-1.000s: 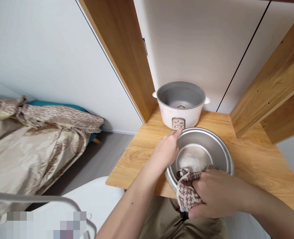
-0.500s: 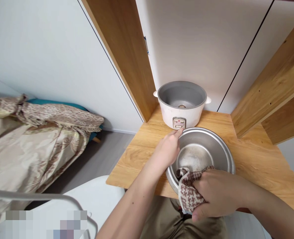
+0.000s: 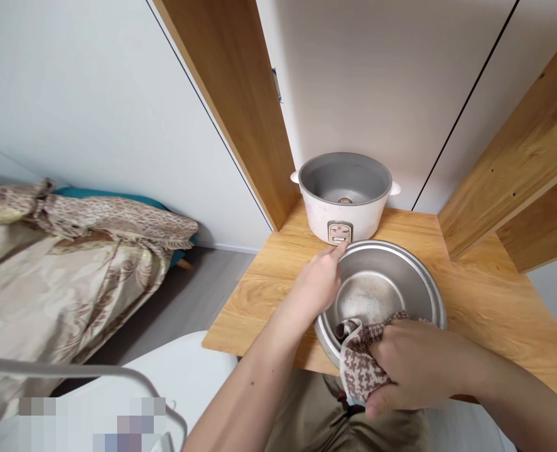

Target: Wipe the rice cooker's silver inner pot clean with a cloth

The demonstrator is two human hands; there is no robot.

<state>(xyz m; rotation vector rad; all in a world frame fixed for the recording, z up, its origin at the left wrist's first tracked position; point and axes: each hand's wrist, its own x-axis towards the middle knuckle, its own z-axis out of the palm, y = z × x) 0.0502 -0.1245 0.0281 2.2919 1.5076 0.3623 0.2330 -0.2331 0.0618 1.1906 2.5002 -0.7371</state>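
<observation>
A shiny round metal pot stands near the front of the wooden tabletop. My left hand is closed on the left side of its rim, the index finger stretched along the edge toward the rice cooker. A brown and white patterned cloth is bunched in my right hand, which presses it against the near inner wall of the pot. Part of the cloth hangs over the near rim. Directly behind the pot sits a white rice cooker body without a lid, its grey inside showing.
Wooden posts rise at both sides of the tabletop, with a white wall behind. On the left are a bed with a patterned cover and a white chair-like surface with a grey curved bar.
My right hand and the cloth have shifted very slightly to the right at the pot's near side. My left hand stays on the rim.
</observation>
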